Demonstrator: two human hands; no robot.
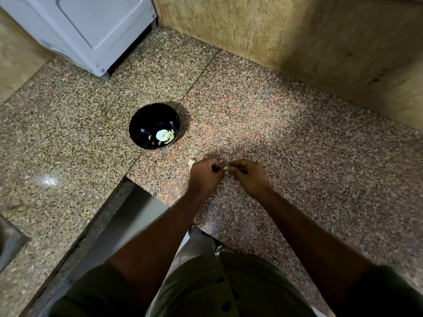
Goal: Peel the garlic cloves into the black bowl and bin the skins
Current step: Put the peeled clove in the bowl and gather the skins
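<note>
A speckled granite counter (pixel 263 106) fills the corner, a seam running across its slabs; mottled tan stone walls (pixel 286 30) rise behind and at the right; a white appliance (pixel 91 26) stands at the far left; light glints off the polished surface.

A home kitchen — speckled granite counter (pixel 251 106), stone-tiled wall (pixel 297 30), white appliance (pixel 91 26) in the corner.

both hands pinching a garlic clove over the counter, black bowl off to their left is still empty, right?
Not empty. The head view shows the black bowl already holding several peeled cloves at its bottom. The rest stands: the left hand and right hand pinch a garlic clove between them over the counter, bowl to their left.
</note>
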